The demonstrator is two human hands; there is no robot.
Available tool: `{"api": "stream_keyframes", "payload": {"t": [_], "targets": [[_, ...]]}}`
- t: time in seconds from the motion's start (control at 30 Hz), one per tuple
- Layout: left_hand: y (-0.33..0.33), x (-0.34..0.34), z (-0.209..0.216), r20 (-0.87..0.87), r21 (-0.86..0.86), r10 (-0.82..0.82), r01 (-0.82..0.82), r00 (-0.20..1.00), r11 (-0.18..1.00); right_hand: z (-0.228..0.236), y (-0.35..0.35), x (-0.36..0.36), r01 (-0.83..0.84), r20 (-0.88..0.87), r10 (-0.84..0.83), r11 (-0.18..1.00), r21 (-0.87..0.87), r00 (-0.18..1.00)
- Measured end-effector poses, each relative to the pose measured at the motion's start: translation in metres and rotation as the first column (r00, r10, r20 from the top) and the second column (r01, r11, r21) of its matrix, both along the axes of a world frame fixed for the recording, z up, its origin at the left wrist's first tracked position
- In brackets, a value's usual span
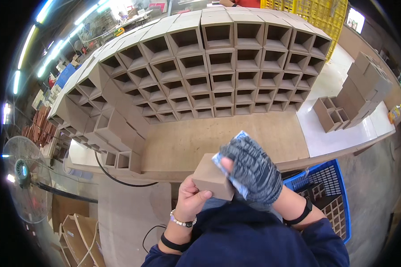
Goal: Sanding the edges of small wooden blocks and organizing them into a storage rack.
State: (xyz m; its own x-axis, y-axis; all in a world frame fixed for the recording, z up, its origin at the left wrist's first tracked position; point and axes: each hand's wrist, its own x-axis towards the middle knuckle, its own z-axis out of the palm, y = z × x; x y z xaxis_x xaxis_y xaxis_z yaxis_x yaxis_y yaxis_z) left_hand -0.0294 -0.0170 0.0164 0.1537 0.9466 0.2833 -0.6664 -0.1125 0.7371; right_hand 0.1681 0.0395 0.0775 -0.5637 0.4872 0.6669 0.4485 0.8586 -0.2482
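Observation:
Close to my body, my left hand (192, 202) grips a small brown fibreboard box (211, 180) by its near left corner, thumb on the side and fingers curled around it. My right hand (257, 172), in a grey knitted glove, is closed around a blue-and-white patterned sheet (241, 189). That sheet lies against the right side of the box; whether it is cloth or abrasive paper I cannot tell. Part of the box's right side is hidden by the glove.
A curved wall of stacked open boxes (223, 57) lines the back and left of the wooden worktable (178, 142). More boxes (363, 91) and a bottle (394, 114) stand right. A blue crate (345, 196) is below right, a fan (24, 173) left, yellow crates (314, 15) behind.

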Motion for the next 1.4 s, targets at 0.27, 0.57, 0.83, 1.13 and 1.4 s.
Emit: {"api": "stream_keyframes", "payload": {"t": [0.27,0.57,0.83,1.13,1.4], "targets": [[0.002,-0.016,-0.007,0.084,-0.009,-0.147,0.148,0.986,0.989,-0.022,0.025,0.035,0.246,0.003,-0.248,0.961,-0.126,0.969],[0.013,-0.012,-0.02,0.439,-0.119,-0.162,0.236,0.884,0.964,0.013,-0.015,0.03,-0.009,-0.163,0.013,1.0,0.025,0.987],[0.004,0.001,-0.006,-0.702,0.008,0.077,-0.101,0.708,0.995,-0.023,-0.012,0.014,0.064,0.023,-0.069,0.983,0.172,0.997],[0.01,0.011,-0.013,0.564,-0.106,-0.362,0.5,0.742,0.86,-0.011,0.01,0.029,-0.016,-0.235,0.008,0.999,-0.029,0.972],[0.01,0.013,-0.028,0.633,-0.192,-0.224,0.431,0.741,0.882,-0.031,-0.012,-0.001,0.022,-0.008,-0.023,0.996,-0.09,1.0]]}}
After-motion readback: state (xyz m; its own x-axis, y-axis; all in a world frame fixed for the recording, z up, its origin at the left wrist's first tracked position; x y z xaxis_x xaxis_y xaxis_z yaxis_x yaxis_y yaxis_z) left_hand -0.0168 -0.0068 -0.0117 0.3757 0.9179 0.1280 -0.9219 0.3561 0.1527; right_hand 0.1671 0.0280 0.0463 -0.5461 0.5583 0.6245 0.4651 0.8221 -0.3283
